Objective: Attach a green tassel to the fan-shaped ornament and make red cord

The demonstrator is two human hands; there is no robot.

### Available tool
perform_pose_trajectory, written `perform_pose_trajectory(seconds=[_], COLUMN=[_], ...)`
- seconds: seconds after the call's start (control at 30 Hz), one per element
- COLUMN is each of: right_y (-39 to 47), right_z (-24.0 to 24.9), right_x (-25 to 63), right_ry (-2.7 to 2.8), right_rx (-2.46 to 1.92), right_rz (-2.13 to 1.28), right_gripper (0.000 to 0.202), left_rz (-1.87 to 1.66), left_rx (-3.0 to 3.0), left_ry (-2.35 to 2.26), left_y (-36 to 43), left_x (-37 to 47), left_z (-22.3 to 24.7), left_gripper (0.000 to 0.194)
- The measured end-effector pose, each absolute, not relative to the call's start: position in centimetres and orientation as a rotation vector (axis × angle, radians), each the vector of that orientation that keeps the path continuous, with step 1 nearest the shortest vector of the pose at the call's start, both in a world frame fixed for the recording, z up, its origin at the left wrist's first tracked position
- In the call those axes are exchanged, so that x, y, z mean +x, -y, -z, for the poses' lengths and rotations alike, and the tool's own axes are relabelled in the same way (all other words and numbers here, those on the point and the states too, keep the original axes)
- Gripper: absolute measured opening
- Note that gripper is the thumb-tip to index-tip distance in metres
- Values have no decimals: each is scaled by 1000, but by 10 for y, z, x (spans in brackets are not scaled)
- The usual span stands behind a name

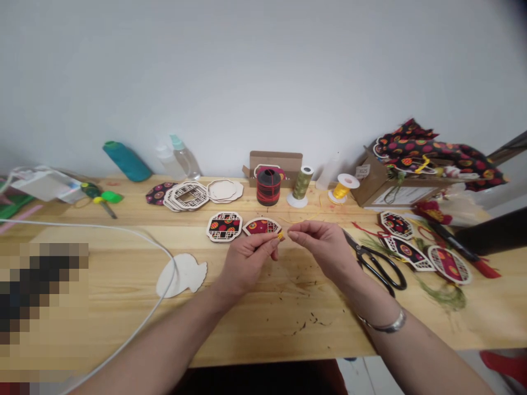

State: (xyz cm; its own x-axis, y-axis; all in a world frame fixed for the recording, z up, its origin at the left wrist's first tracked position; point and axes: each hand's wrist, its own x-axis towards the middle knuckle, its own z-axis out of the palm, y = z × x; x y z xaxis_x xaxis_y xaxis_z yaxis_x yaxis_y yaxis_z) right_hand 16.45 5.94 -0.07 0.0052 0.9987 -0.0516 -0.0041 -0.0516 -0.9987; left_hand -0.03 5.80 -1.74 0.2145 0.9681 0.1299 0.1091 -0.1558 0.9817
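Note:
My left hand [251, 258] is closed in a pinch on a small yellow cord [280, 235], which looks looped or knotted at the fingertips. Close by on the right, my right hand [319, 244] also pinches, thumb against forefinger; the cord's thin end seems to be there, though it is too fine to see clearly. Just behind my left fingers lies a fan-shaped ornament [262, 225] with patterned fabric in a wooden frame. A squarish framed ornament [224, 227] lies left of it. Black-handled scissors [381, 266] rest beside my right wrist.
At the back stand a red-and-black thread spool [268, 187], a green spool [303, 184] and a yellow cord spool [343, 188]. Wooden frames [189, 195] are stacked left. A cardboard box [370, 181] with fabric stands right, near finished ornaments [448, 264]. A white cable [150, 237] crosses the left side.

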Motion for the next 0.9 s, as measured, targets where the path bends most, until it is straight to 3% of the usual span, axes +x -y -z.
perform_pose_trajectory(seconds=[0.17, 0.37, 0.9], right_y=[-55, -51, -49], right_z=[4, 5, 15], right_x=[156, 154, 155], right_ry=[1204, 1467, 1704], right_rx=[-1273, -1253, -1068], right_rz=[-1137, -723, -336], right_gripper=[11, 8, 14], left_rz=[-1071, -1082, -1030], left_rx=[1509, 1451, 1338], left_ry=[-1067, -1048, -1073], left_y=[-58, -58, -58], left_x=[-1, 0, 0], left_z=[15, 17, 18], left_gripper=[24, 18, 21])
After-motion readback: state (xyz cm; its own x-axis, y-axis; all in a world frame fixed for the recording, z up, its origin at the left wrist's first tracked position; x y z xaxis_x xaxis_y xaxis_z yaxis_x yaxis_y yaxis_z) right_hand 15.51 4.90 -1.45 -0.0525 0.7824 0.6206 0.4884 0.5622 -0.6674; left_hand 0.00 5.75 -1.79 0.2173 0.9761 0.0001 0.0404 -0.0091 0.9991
